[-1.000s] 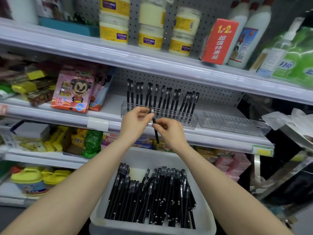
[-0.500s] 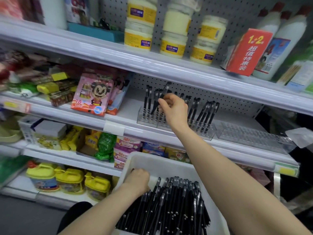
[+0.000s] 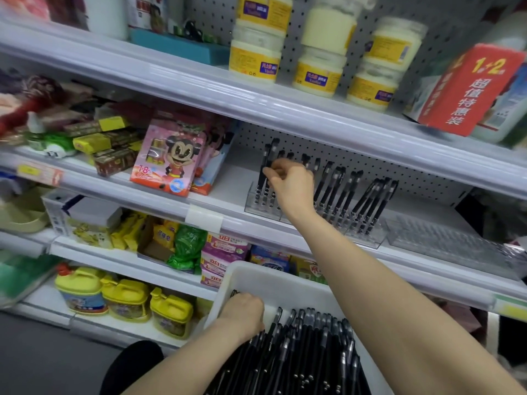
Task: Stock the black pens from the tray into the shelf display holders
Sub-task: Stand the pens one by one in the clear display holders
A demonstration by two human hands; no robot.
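Shifted left along the holder [image 3: 256, 206], my right hand [image 3: 291, 183] pinches a black pen [image 3: 267, 158] upright; my left hand [image 3: 245, 312] lies among loose pens [image 3: 308, 346] in the tray [image 3: 256, 269], grip hidden.

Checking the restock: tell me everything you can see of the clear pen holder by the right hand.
The clear pen holder looks like transparent plastic, a long low rack of small slots, lying flat on the white shelf. Black pens stand leaning in it. The right hand pinches one pen at its left end.
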